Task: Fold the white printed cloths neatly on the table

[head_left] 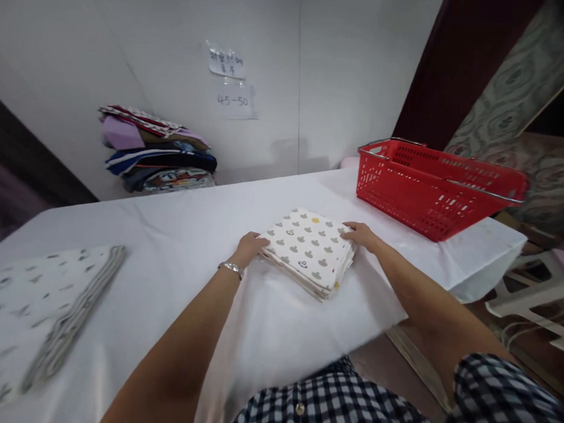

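Note:
A folded cloth (303, 246), cream with grey, yellow and dark printed motifs, lies in several layers on the white-covered table in front of me. My left hand (250, 250) grips its left corner, thumb on top and the other fingers hidden beneath or behind the edge. At the far right corner, my right hand (362, 234) holds the same cloth between thumb and fingers. Another folded cloth (42, 314), white with dark and grey prints, rests at the left of the table, apart from both hands.
A red plastic basket (416, 191) with metal handles stands at the table's right end. Folded fabrics (161, 148) are piled against the wall at the back left. Paper notes (234, 101) hang on the wall. A white plastic stool (533, 294) is on the right.

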The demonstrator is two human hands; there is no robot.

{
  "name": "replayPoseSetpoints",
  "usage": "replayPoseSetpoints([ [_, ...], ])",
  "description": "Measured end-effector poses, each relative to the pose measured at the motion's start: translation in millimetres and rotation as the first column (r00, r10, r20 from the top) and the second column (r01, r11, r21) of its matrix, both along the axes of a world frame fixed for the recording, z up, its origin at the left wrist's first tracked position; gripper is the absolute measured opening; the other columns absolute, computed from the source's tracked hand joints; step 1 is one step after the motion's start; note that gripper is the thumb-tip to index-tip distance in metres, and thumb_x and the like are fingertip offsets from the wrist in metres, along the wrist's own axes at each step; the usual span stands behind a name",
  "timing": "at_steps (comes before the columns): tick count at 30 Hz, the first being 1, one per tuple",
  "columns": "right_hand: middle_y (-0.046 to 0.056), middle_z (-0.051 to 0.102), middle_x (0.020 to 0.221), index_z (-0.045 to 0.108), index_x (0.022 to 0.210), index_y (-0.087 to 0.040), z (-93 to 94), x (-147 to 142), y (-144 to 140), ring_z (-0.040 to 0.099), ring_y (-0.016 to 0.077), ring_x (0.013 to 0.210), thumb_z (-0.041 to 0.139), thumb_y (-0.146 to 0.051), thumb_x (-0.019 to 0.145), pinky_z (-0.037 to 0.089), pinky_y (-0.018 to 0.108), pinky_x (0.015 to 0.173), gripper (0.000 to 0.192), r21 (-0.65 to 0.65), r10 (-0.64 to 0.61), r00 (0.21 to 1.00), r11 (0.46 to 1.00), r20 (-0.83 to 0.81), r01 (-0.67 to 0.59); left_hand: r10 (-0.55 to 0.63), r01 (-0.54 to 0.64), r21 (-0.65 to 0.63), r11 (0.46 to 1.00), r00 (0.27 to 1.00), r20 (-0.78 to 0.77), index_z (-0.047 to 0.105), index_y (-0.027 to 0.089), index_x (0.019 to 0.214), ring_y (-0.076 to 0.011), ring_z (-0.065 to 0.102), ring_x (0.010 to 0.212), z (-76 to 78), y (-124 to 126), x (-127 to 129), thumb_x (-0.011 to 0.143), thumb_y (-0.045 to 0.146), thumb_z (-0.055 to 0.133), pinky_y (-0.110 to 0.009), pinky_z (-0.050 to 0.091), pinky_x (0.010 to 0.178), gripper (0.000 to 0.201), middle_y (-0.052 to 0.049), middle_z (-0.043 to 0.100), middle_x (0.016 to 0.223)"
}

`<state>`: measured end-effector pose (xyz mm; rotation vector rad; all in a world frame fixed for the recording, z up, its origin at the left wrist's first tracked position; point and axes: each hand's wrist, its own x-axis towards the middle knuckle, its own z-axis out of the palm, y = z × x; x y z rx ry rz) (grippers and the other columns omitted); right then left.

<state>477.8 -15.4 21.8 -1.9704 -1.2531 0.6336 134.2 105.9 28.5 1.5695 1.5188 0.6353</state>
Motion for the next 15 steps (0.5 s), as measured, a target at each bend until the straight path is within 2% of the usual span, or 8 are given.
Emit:
replayPoseSetpoints([
  [3, 0.011, 0.062, 0.119, 0.054, 0.125, -0.011, 7.7, -6, 26, 0.062, 0.0207, 0.101, 0.066, -0.022, 0.069, 0.047, 0.031, 0.09, 0.058, 0.037, 0.037, 0.999, 0.999, 0.011, -0.037, 0.066, -0.062, -0.057, 0.996, 0.995, 0.069, 0.06, 0.013, 0.102, -0.0204, 0.063, 0.081, -2.8, -26, -15, 0.057, 0.026, 0.075, -0.025, 0.045, 0.066, 0.048, -0.009, 0.068, 0.093],
  [6, 0.011, 0.061, 0.119, 0.053, 0.127, -0.011, 12.8, -20, 53, 0.06, 0.0209, 0.103, 0.063, -0.022, 0.074, 0.046, 0.032, 0.091, 0.054, 0.019, 0.108, 0.973, 0.993, 0.203, -0.114, 0.111, -0.105, -0.07, 0.992, 0.99, 0.089, 0.052, 0.015, 0.119, -0.0197, 0.063, 0.084, -8.9, -55, -30, 0.06, 0.027, 0.075, -0.027, 0.046, 0.071, 0.064, -0.011, 0.064, 0.102],
  [8, 0.012, 0.061, 0.12, 0.057, 0.123, -0.011, 15.2, -32, 66, 0.058, 0.024, 0.109, 0.063, -0.02, 0.075, 0.043, 0.035, 0.096, 0.049, -0.016, 0.148, 0.935, 0.988, 0.321, -0.151, 0.105, -0.104, -0.012, 0.994, 0.994, 0.02, 0.047, 0.014, 0.126, -0.0215, 0.062, 0.092, -12.1, -69, -38, 0.063, 0.031, 0.073, -0.03, 0.046, 0.08, 0.07, -0.013, 0.06, 0.111],
  [12, 0.013, 0.051, 0.133, 0.056, 0.124, -0.014, 23.3, -63, 65, 0.04, 0.0298, 0.128, 0.058, -0.017, 0.079, 0.026, 0.046, 0.109, 0.045, -0.019, 0.175, 0.886, 0.983, 0.43, -0.185, 0.026, 0.008, 0.164, 0.986, 0.979, -0.202, 0.041, 0.016, 0.132, -0.0247, 0.053, 0.113, -7.0, -82, -40, 0.074, 0.04, 0.062, -0.034, 0.043, 0.094, 0.066, -0.015, 0.042, 0.136],
  [15, 0.012, 0.04, 0.142, 0.049, 0.131, -0.015, 26.5, -99, 40, 0.03, 0.0264, 0.134, 0.052, -0.024, 0.085, 0.018, 0.044, 0.112, 0.047, -0.01, 0.24, 0.829, 0.962, 0.505, -0.273, -0.058, 0.192, 0.319, 0.928, 0.921, -0.386, 0.042, 0.018, 0.132, -0.0266, 0.038, 0.13, 4.0, -81, -30, 0.08, 0.039, 0.055, -0.037, 0.035, 0.104, 0.058, -0.012, 0.03, 0.147],
])
